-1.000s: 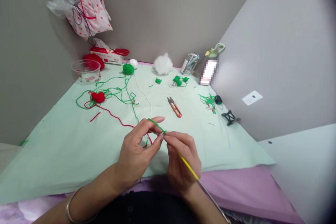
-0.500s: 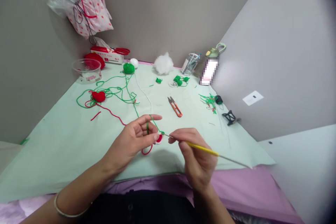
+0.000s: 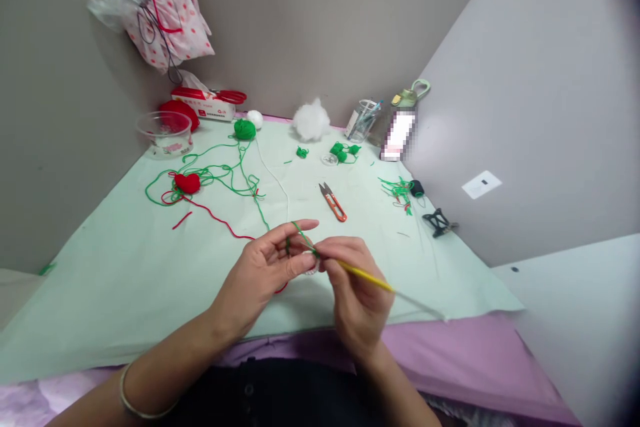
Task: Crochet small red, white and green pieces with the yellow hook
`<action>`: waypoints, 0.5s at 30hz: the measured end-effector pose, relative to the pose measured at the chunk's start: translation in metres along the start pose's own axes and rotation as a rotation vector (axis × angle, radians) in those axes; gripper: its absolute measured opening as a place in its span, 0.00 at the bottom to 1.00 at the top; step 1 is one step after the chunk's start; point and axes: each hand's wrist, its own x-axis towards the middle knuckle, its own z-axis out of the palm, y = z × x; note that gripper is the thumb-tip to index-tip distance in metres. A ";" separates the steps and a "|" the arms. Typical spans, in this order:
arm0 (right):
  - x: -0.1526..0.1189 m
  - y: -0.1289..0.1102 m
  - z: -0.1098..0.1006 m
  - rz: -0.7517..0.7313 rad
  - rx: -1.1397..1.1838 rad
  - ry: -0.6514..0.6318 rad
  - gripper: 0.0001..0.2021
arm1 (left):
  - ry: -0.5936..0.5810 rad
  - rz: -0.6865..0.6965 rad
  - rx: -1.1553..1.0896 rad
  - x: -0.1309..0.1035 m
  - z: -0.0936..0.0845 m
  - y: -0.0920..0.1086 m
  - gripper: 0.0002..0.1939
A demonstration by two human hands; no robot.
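Between thumb and fingers, my left hand pinches a small crocheted piece, mostly hidden, with a white edge showing. Green yarn runs over the raised index finger down to the piece. My right hand is closed on a crochet hook with a yellow handle, its tip at the piece beside my left thumb. The fingertips of both hands are nearly touching. A red strand hangs below my left hand. Green and white yarn lead back to a green ball and a white ball.
Orange thread snips lie beyond my hands. A red yarn bundle sits among loose green strands at left. Farther back are a clear tub, white stuffing and a phone. Green scraps and a black stand lie at right.
My right hand has moved left with the hook, closer to my left hand. My left hand has shifted slightly right. The piece's red centre, visible before, is now covered.
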 end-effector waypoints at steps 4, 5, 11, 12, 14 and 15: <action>-0.006 0.005 0.003 -0.221 -0.217 0.060 0.21 | -0.009 -0.103 -0.175 0.000 0.003 -0.001 0.23; -0.004 0.006 0.000 -0.209 -0.201 0.034 0.20 | -0.029 -0.155 -0.209 0.001 0.001 0.000 0.23; 0.010 0.000 -0.014 0.220 0.318 0.056 0.10 | -0.014 -0.192 -0.139 0.003 -0.010 0.007 0.16; 0.010 0.000 -0.013 0.255 0.374 0.044 0.09 | -0.012 -0.159 -0.103 0.003 -0.009 0.006 0.16; 0.009 0.001 -0.010 0.272 0.385 0.009 0.08 | -0.024 -0.098 -0.052 0.001 -0.006 0.004 0.17; 0.007 0.001 -0.008 0.273 0.364 -0.002 0.08 | -0.030 -0.077 -0.040 0.000 -0.004 0.002 0.18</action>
